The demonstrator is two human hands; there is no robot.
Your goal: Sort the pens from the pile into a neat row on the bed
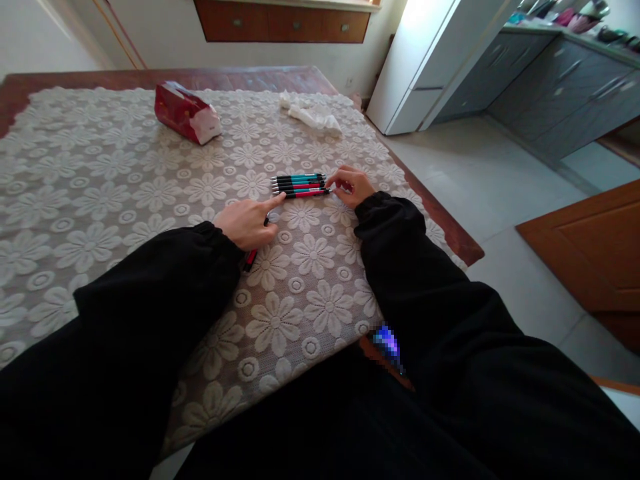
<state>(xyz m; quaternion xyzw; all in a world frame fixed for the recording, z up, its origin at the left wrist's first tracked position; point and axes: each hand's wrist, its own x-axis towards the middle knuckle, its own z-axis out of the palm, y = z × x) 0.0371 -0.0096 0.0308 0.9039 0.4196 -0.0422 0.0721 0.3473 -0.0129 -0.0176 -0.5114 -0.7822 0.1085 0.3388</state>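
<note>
We look down at a tabletop [450, 230] covered with a cream lace cloth [100, 200] of flower shapes. Near the middle lies a row of pens [300, 185] — teal, black and red barrels, side by side and touching. Our left hand [249, 221] rests on the cloth with the forefinger stretched out, its tip against the left end of the nearest pen; the other fingers are curled, and one more red pen [250, 259] lies under the hand — we cannot tell whether the grip closes on it. Our right hand [351, 186] meets the row's right ends, fingers bent, grip loose, grasping nothing. Farther off sit a red tissue pack [186, 112] and a crumpled white tissue [313, 115]. As we judge it, an uneven push from either side could roll the pens apart or skew the row, since round barrels slide easily on bumpy lace.
</note>
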